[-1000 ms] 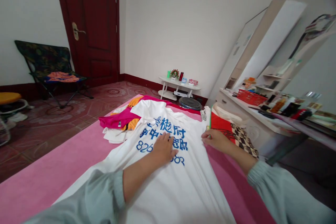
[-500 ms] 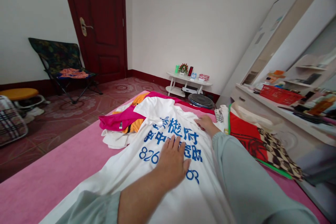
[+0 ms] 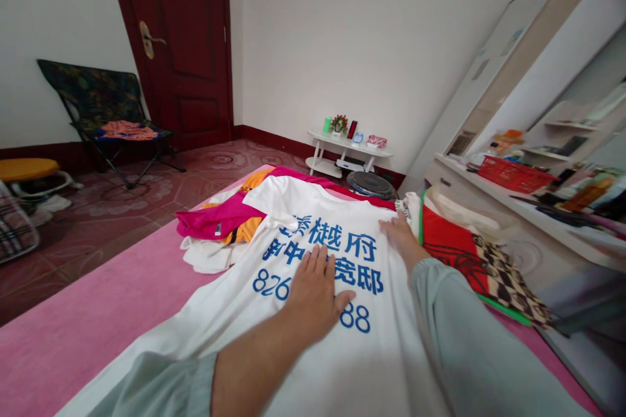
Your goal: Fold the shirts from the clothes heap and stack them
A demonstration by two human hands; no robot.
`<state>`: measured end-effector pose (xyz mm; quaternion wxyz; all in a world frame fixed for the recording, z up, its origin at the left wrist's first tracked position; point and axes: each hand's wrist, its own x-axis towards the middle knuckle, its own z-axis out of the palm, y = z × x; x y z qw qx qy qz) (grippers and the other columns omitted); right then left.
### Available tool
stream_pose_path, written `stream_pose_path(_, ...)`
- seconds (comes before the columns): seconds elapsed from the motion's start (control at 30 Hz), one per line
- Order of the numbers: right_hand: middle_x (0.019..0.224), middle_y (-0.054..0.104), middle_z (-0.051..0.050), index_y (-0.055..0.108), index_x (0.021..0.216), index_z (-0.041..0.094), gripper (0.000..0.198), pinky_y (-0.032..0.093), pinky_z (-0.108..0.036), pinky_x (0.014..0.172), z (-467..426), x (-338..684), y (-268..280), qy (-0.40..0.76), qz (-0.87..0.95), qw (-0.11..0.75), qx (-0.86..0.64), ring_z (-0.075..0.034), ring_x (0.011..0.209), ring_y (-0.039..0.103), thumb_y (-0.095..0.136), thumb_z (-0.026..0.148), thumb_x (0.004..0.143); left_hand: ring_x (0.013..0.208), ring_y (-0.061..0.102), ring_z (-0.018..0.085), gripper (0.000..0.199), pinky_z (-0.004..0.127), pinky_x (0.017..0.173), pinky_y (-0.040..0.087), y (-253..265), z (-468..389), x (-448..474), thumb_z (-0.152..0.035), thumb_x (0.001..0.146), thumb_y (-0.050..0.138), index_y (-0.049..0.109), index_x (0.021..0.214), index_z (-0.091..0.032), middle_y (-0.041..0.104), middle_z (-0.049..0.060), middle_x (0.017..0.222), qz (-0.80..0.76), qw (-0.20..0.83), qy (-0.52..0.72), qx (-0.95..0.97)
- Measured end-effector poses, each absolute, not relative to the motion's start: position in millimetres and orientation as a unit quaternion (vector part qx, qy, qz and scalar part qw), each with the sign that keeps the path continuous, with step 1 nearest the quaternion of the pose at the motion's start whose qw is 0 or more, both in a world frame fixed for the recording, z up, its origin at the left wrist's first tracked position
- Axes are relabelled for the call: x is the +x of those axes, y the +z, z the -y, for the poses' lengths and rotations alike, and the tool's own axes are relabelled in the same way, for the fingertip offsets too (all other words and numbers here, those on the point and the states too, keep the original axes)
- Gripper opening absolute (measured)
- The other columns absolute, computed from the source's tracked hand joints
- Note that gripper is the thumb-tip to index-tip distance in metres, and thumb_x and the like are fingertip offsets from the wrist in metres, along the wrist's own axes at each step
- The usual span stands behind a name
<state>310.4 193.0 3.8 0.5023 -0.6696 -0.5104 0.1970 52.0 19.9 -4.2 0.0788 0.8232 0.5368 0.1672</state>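
A white T-shirt (image 3: 313,365) with blue printed characters and digits lies spread on the pink bed cover (image 3: 122,287). Flat on the middle of the print rests my left hand (image 3: 315,296), fingers stretched out and covering some of the lettering. My right hand (image 3: 403,238) is closed on the shirt's far right edge, near the shoulder; its fingertips are partly hidden. Beyond the shirt's left sleeve lies a heap of clothes with a magenta garment (image 3: 203,220), an orange one (image 3: 244,229) and white cloth (image 3: 208,257).
At the right edge of the bed lie red and patterned garments (image 3: 450,241). A dressing table with a red basket (image 3: 513,174) stands on that side. Ahead is a low white table (image 3: 317,166); to the left, a camouflage folding chair (image 3: 92,94) stands by the dark red door (image 3: 180,32).
My right hand has moved right, drawing the shirt's far right side outward, and the print there lies flatter. My left hand stays pressed on the print. The view has shifted slightly.
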Motion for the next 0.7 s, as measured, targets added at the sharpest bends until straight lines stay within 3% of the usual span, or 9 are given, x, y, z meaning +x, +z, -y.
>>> stream_pose_path(0.13,0.120,0.061,-0.017,0.054,0.121,0.011,0.047,0.051,-0.032,0.083,-162.6,316.2,14.4,0.150,0.560,0.436,-0.689,-0.022,0.102,0.062,0.056,0.022,0.075,0.145,0.010,0.029,0.077,0.047,0.118,0.014,-5.6,-21.6,51.2,-0.066,0.090,0.022,0.034,0.147,-0.015,0.019,0.012,0.156,-0.532,0.070,0.159,0.828)
stream_pose_path(0.3,0.111,0.065,-0.014,0.061,0.114,0.015,0.034,0.047,-0.038,0.087,-63.9,321.4,34.6,-0.075,0.692,0.194,-0.692,-0.024,0.095,0.064,0.040,0.020,0.087,0.145,0.009,0.030,0.075,0.048,0.118,0.012,-5.5,-20.4,52.4,-0.063,0.091,0.026,0.034,0.147,-0.013,0.017,0.014,0.156,-0.533,0.064,0.154,0.830)
stream_pose_path(0.4,0.118,0.063,-0.016,0.056,0.123,0.015,0.038,0.046,-0.039,0.086,-9.6,314.5,30.3,-0.084,0.687,0.098,-0.715,-0.027,0.098,0.064,0.045,0.024,0.087,0.145,0.010,0.031,0.074,0.048,0.118,0.012,-4.3,-18.7,53.1,-0.061,0.091,0.027,0.035,0.146,-0.013,0.018,0.014,0.156,-0.536,0.064,0.152,0.828)
stream_pose_path(0.53,0.130,0.057,-0.015,0.048,0.133,0.013,0.051,0.044,-0.036,0.094,10.9,314.7,15.5,-0.028,0.680,0.157,-0.716,-0.025,0.113,0.058,0.049,0.024,0.084,0.144,0.011,0.031,0.073,0.047,0.117,0.012,-3.8,-16.9,52.3,-0.060,0.091,0.028,0.035,0.146,-0.012,0.021,0.015,0.155,-0.533,0.060,0.158,0.829)
stream_pose_path(0.63,0.115,0.067,-0.009,0.064,0.114,0.015,0.039,0.046,-0.031,0.089,8.6,326.4,13.3,0.004,0.680,0.238,-0.693,-0.021,0.103,0.062,0.047,0.020,0.081,0.144,0.013,0.030,0.071,0.046,0.117,0.012,-4.9,-16.3,50.8,-0.059,0.091,0.029,0.036,0.146,-0.014,0.022,0.014,0.155,-0.529,0.059,0.165,0.830)
stream_pose_path(0.7,0.105,0.069,-0.007,0.070,0.103,0.018,0.033,0.047,-0.030,0.082,12.1,331.6,18.8,-0.018,0.664,0.235,-0.709,-0.020,0.092,0.064,0.046,0.020,0.081,0.144,0.014,0.030,0.070,0.046,0.117,0.013,-5.7,-16.1,50.0,-0.060,0.091,0.030,0.037,0.145,-0.016,0.022,0.013,0.156,-0.527,0.057,0.169,0.831)
